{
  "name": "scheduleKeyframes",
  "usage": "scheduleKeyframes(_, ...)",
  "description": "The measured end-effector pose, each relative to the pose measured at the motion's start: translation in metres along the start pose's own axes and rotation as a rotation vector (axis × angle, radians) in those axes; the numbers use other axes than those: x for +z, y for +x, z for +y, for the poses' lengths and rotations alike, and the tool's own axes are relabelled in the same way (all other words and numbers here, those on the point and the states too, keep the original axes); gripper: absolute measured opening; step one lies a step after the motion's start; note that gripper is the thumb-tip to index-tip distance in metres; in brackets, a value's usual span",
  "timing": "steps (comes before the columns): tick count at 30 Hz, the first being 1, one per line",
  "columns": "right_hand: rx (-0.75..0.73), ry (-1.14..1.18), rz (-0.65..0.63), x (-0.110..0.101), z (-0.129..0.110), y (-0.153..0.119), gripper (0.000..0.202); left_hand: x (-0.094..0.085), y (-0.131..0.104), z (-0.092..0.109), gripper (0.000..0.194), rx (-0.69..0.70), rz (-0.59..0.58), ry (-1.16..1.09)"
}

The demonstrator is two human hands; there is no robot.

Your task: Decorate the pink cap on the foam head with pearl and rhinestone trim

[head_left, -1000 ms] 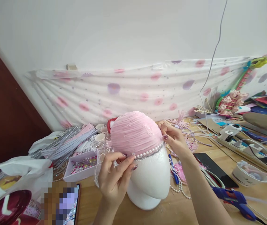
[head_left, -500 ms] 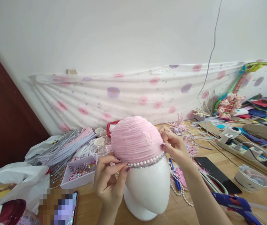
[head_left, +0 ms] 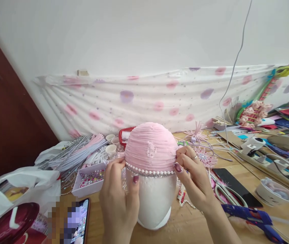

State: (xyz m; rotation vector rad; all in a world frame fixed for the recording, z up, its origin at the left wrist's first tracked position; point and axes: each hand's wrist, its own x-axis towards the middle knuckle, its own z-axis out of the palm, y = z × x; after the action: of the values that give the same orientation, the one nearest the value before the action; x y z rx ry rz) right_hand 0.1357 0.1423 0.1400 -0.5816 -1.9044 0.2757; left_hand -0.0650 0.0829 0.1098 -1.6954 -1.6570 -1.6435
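A pink ribbed cap (head_left: 146,139) sits on a white foam head (head_left: 154,200). A pearl bead string (head_left: 149,171) runs along its lower edge, with a silver glittery trim (head_left: 157,175) just below. A whitish rough patch (head_left: 151,149) marks the cap's front. My left hand (head_left: 119,196) holds the cap's left edge, fingertips at the rim and thumb near the foam head. On the other side, my right hand (head_left: 195,176) grips the right edge between thumb and fingers, by the pearls. What lies behind the fingertips is hidden.
A white box of gems (head_left: 74,189), several paper cups (head_left: 110,149) and bundled pipe cleaners (head_left: 75,154) lie left. Scissors (head_left: 227,191), a black phone (head_left: 235,186), a blue glue gun (head_left: 251,217) and a bowl (head_left: 273,196) are on the right. Another phone (head_left: 83,220) lies front left.
The foam head and cap have turned, bringing the whitish patch from the right side to the middle. Both hands have moved with the edge; the left thumb has come away from the pearls.
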Motion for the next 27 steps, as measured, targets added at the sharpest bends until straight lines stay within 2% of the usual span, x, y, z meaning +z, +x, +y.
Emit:
scheduleKeyframes(3, -0.010, -0.007, -0.003, 0.000, -0.002, -0.001, 0.023, 0.001, 0.000, 0.020, 0.055, -0.125, -0.021, 0.183)
scheduleKeyframes(6, -0.015, -0.034, 0.003, 0.003, -0.009, -0.002, 0.022, 0.006, 0.004, 0.030, 0.063, -0.201, -0.088, 0.291)
scheduleKeyframes(11, -0.017, -0.069, -0.018, 0.003, -0.022, -0.005, 0.014, 0.001, 0.016, 0.027, 0.064, -0.361, -0.228, 0.088)
scheduleKeyframes(14, -0.013, -0.038, -0.061, -0.003, -0.021, -0.006, 0.010, -0.004, 0.019, 0.023, 0.068, -0.374, -0.224, 0.056)
scheduleKeyframes(19, 0.087, 0.054, -0.055, -0.010, -0.002, -0.007, 0.006, -0.005, 0.022, 0.028, 0.068, -0.376, -0.230, 0.079)
scheduleKeyframes(24, 0.148, 0.228, -0.049, -0.011, 0.010, -0.010, 0.012, -0.008, 0.027, 0.039, 0.063, -0.435, -0.285, 0.128)
scheduleKeyframes(27, 0.181, 0.307, -0.036, -0.009, 0.011, -0.011, 0.016, -0.013, 0.025, 0.036, 0.065, -0.415, -0.313, 0.184)
